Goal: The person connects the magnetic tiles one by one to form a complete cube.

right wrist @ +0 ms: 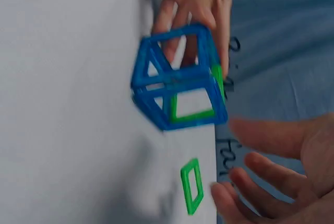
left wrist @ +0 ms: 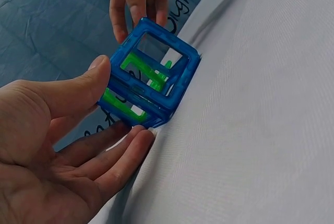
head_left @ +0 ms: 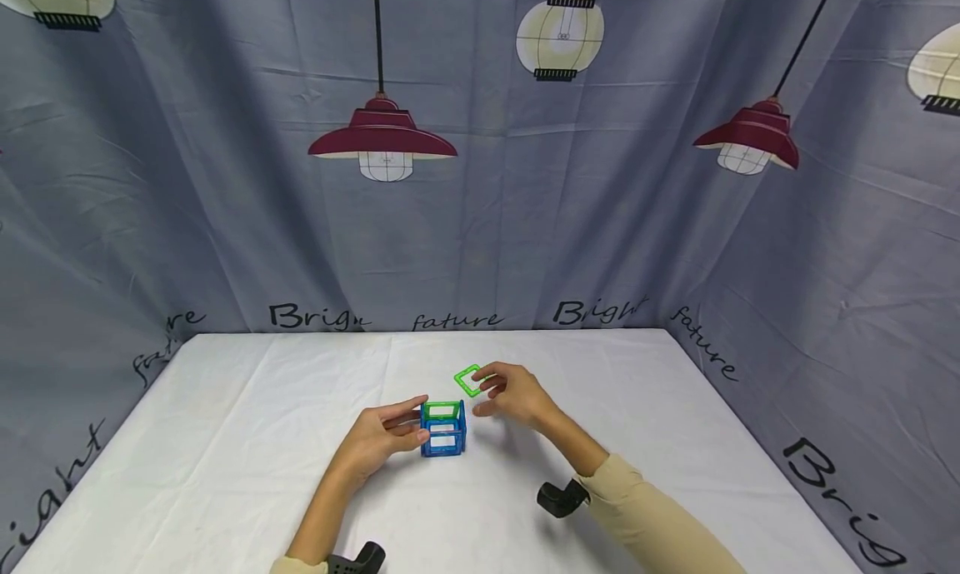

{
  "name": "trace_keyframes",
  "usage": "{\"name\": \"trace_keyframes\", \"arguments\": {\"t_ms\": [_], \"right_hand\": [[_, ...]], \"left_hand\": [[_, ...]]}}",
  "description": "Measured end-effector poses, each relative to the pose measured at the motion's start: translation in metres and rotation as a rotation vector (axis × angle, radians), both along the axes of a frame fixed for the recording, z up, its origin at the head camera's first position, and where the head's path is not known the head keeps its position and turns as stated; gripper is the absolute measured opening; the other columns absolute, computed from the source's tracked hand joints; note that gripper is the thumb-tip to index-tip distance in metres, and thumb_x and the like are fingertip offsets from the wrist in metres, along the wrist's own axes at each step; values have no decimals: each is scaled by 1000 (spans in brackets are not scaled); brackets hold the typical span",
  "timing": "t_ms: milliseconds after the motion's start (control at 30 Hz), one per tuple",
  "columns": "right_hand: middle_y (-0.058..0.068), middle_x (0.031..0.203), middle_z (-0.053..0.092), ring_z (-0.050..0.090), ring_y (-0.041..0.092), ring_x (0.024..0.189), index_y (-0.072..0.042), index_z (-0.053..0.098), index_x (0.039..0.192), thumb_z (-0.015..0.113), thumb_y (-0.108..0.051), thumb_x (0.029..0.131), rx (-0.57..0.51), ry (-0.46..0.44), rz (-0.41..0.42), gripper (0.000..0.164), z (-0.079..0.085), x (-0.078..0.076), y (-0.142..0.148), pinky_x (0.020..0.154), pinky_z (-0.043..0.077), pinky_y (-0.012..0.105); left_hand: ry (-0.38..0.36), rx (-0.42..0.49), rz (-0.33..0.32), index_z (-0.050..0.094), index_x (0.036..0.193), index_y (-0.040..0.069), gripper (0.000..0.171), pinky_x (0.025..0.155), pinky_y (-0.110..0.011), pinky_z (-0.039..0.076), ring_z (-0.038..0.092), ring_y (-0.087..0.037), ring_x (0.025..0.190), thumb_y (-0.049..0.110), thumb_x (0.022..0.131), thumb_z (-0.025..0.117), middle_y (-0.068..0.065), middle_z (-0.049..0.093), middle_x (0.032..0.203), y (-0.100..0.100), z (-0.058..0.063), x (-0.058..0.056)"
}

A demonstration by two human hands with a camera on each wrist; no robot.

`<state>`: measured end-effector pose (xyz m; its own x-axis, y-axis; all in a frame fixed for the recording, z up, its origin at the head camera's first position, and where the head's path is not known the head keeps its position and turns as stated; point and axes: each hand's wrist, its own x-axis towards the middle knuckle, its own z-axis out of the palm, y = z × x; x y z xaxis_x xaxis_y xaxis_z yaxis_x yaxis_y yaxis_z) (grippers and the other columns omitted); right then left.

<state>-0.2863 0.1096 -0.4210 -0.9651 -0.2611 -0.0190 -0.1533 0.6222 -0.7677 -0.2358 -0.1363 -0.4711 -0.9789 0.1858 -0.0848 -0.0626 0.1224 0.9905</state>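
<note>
While one blue-and-green cube [head_left: 443, 434] is pinched by the left hand [head_left: 381, 439], one loose green square [right wrist: 187, 191] is found on the white table [head_left: 600, 407], just beside the right hand [head_left: 517, 396], loosely spread, unladen. Step, seemingly: square to be picked up; an edge pinch would next be required.

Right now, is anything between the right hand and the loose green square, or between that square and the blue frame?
Nothing visible blocks the right hand from the loose green square, and only white tablecloth shows between that square and the blue frame. The left hand holds the frame's left side.
</note>
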Motion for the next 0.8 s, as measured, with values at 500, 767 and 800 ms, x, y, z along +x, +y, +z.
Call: {"name": "trace_keyframes", "arguments": {"t_ms": [500,767,800], "right_hand": [[15,108,72,65,30,97,-4,71,115,92,-20,71,26,54,-281,52,-36,-42,-5,78,55,38],[17,111,67,61,29,99,3,66,118,94,-26,69,85,41,-282,63,-48,-49,-13,90,54,43],[18,112,66,60,29,100,3,65,118,94,-26,69,97,47,-278,64,-49,-49,-14,91,53,44]], "left_hand": [[-1,-42,-1,61,141,11,62,102,-43,54,65,-32,122,13,84,84,-20,65,134,0,-1,-1],[6,-29,-10,60,142,9,63,102,-43,54,64,-34,123,14,83,84,-22,64,135,0,-1,1],[7,-30,-10,60,142,9,64,101,-43,55,65,-34,122,14,83,84,-22,64,134,0,-1,1]]}}
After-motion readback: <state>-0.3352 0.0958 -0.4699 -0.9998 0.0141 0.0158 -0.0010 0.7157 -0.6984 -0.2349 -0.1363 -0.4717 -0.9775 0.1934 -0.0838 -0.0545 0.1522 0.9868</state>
